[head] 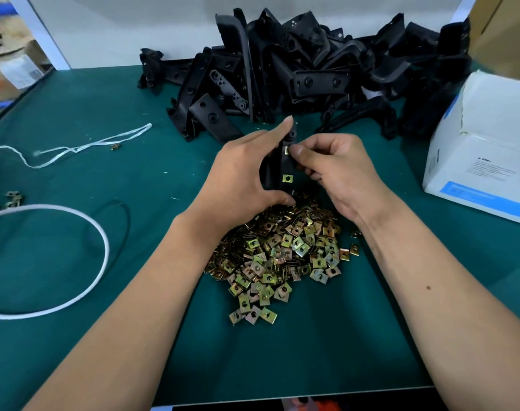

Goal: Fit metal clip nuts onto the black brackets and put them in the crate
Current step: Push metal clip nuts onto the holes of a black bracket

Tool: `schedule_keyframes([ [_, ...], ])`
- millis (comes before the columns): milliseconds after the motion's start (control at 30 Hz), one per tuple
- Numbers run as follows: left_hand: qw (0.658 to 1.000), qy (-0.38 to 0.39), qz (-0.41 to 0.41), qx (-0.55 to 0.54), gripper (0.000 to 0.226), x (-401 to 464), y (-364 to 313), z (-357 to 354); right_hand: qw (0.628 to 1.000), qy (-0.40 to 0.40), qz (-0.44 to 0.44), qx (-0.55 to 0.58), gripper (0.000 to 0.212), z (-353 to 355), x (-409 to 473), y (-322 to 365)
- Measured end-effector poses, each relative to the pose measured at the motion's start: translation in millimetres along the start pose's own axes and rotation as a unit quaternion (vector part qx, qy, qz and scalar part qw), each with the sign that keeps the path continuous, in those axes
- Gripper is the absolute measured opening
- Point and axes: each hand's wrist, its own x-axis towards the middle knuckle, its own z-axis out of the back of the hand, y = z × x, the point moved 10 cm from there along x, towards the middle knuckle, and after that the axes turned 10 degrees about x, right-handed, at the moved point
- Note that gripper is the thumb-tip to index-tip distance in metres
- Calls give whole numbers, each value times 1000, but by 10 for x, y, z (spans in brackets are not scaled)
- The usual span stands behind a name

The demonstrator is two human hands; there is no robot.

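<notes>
My left hand (247, 170) grips a black bracket (278, 170) upright above a heap of brass-coloured clip nuts (279, 253) on the green mat. One clip nut (288, 178) sits fitted low on the bracket. My right hand (333, 170) pinches a second clip nut (287, 150) against the bracket's upper part. Much of the bracket is hidden by my fingers. A big pile of loose black brackets (297, 72) lies at the back of the table. No crate is in view.
A white and blue cardboard box (484, 149) stands at the right. A white cord loop (84, 232) and a thin white string (84, 146) lie on the left, with a few stray clip nuts (9, 198) near the left edge. The table's front edge (282, 400) is close below.
</notes>
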Motion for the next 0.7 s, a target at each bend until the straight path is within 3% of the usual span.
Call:
schedule_keyframes([
  [133, 1000, -5, 16, -22, 118, -22, 72, -13, 1000, 7, -11, 6, 15, -40, 5, -26],
  [267, 999, -18, 36, -32, 116, -41, 176, -8, 996, 14, -44, 71, 31, -28, 4, -64],
  [467, 993, -53, 99, -23, 117, -65, 312, 49, 995, 31, -2, -98, 24, -38, -24, -10],
  [700, 986, -78, 144, 17, 118, -79, 314, 107, 993, 10, 14, -114, 30, -127, -75, 18],
])
